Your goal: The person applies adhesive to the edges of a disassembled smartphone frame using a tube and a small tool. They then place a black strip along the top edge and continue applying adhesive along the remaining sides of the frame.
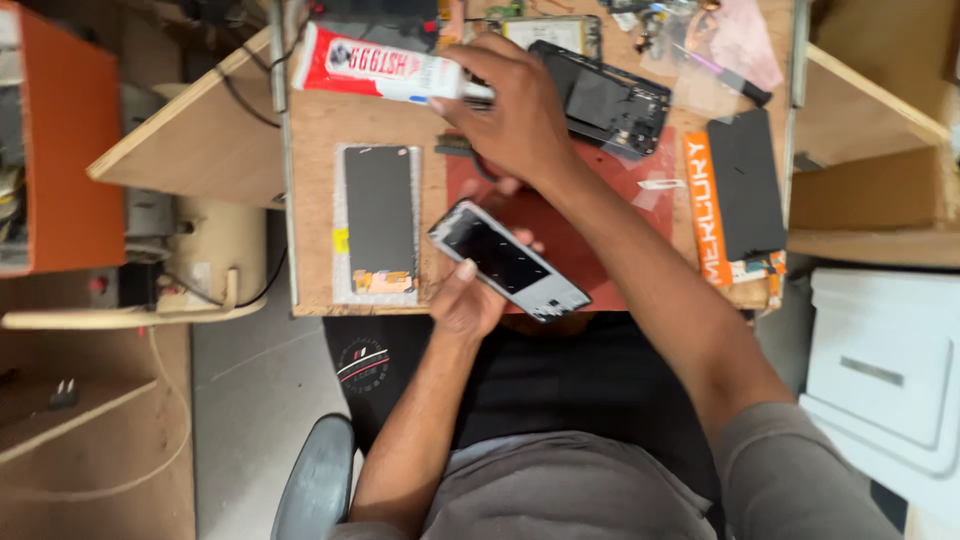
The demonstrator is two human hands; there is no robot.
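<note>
Near the top edge, left of centre, the right hand [515, 115] grips a glue tube [385, 65], its body pointing toward upper left. Left of centre a loose screen [379, 222] lies flat on the bench [320, 130]. At centre the left hand [470, 295] clasps a phone frame [510, 260], tilted. A hard squeeze could flood glue; a slack hold could tip the frame off the edge.

A red and white glue tube [385, 65] lies at the bench's far left. A dark phone screen [379, 222] lies flat below it. An orange and black flat box [737, 195] lies at the right.
</note>
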